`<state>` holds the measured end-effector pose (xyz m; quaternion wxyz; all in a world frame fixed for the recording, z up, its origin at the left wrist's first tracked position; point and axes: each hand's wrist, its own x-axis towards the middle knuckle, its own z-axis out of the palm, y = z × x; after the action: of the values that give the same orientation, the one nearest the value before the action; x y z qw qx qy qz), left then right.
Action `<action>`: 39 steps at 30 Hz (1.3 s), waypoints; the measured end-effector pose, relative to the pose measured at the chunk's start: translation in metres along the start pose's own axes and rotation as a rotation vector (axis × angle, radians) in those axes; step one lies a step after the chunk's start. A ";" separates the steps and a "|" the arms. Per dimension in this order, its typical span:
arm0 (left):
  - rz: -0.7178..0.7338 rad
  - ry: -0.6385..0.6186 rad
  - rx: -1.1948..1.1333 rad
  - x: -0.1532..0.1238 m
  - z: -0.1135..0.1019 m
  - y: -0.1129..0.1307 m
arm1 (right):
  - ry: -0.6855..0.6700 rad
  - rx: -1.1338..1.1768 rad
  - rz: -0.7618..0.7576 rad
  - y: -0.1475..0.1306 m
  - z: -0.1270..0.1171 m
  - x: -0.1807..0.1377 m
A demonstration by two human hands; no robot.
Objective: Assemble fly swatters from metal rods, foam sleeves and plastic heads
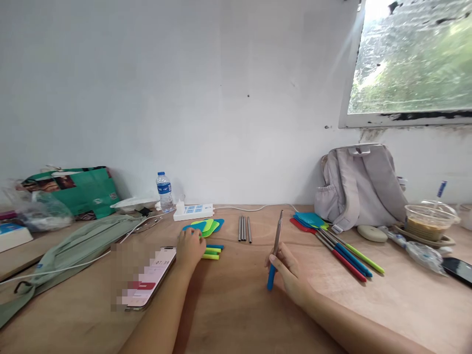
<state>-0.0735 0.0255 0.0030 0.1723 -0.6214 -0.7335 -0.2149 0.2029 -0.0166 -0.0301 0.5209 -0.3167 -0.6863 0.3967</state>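
Note:
My right hand [289, 270] is closed around the blue handle of a metal rod [278, 233], held upright and leaning slightly right above the table. At the pile of flat plastic swatter heads, my left hand [191, 250] has its fingers bent down on a blue swatter head [194, 226]; its fingertips are partly hidden. Lime green swatter heads [210, 227] lie just right of these fingers. Close to the left wrist are short yellow-green handles [211, 256] and a blue handle [217, 246]. Several bare metal tubes [242, 229] lie side by side between my hands.
Assembled fly swatters [344, 255] with red, blue and green parts lie at right, before a grey backpack [363, 184]. A phone [153, 278] rests by my left forearm. Behind stand a power strip [193, 212] and water bottle [164, 191]. An iced drink [429, 221] stands far right.

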 end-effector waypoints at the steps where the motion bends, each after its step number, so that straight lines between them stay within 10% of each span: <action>1: -0.019 0.001 0.039 0.001 0.002 -0.006 | 0.006 -0.008 0.002 0.000 -0.001 0.000; 14: -0.050 -0.052 0.216 0.010 0.007 -0.028 | 0.049 -0.232 -0.220 0.010 -0.005 -0.009; 21: -0.013 0.115 0.095 0.011 0.001 -0.021 | 0.166 -0.331 -0.248 -0.001 -0.013 -0.006; 30: -0.384 0.508 -1.077 0.009 -0.020 0.011 | 0.294 -0.275 -0.192 0.009 -0.024 0.007; 34: -0.663 0.484 -1.798 0.000 -0.023 0.040 | 0.286 -0.215 -0.236 0.011 -0.020 0.004; 39: -0.943 0.291 -2.003 -0.020 -0.022 0.075 | 0.273 -0.239 -0.283 0.006 -0.014 -0.001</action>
<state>0.0034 0.0077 0.0188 -0.4209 -0.1081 -0.3640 -0.8238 0.2165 -0.0114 -0.0335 0.6182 -0.3276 -0.6890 0.1889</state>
